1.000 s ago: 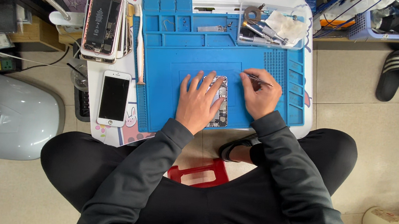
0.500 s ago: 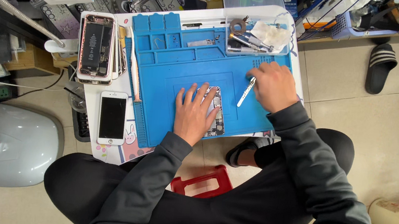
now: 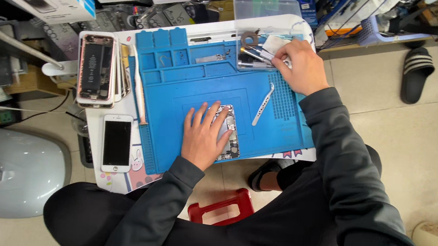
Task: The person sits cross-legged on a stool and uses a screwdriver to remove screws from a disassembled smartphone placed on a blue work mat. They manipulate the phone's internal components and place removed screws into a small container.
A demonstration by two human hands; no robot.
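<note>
Head view: my left hand (image 3: 204, 137) lies flat, fingers spread, pinning the opened phone (image 3: 227, 133) at the middle of the blue repair mat (image 3: 179, 90) on the worktop. My right hand (image 3: 300, 66), which half a second ago held the tweezers (image 3: 263, 104) over the mat, has let them go; they now lie on the mat just right of the phone, and the hand has moved up to the clear tool tray (image 3: 264, 10), fingers curled among the tools there, though I cannot tell whether it grips one. A change of tool seems under way. Counted: one pair of tweezers, one mat, one white phone (image 3: 117, 143) face up at left, one stack of opened phones (image 3: 97, 68).
</note>
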